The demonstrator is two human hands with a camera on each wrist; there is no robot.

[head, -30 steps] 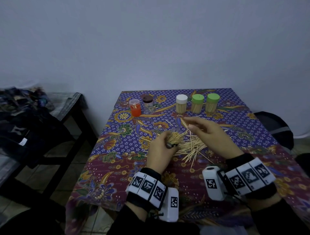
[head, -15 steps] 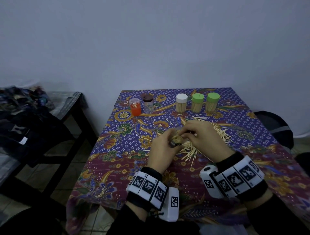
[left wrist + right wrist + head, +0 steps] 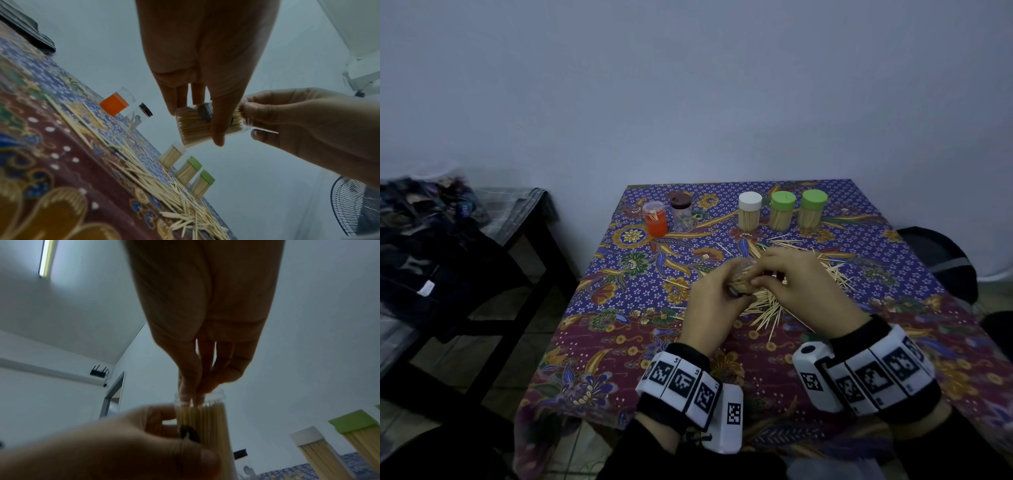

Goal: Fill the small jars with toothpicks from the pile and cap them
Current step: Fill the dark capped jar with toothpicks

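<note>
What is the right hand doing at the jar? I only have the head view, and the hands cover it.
Observer: In the right wrist view, the right hand has its fingertips bunched inside the jar's open mouth, pinching toothpicks.
Operator: How full is it?
Observer: The left wrist view shows it packed from wall to wall.
Operator: How is it held?
Observer: The left hand grips its body, thumb across, and the jar is tipped almost onto its side.
</note>
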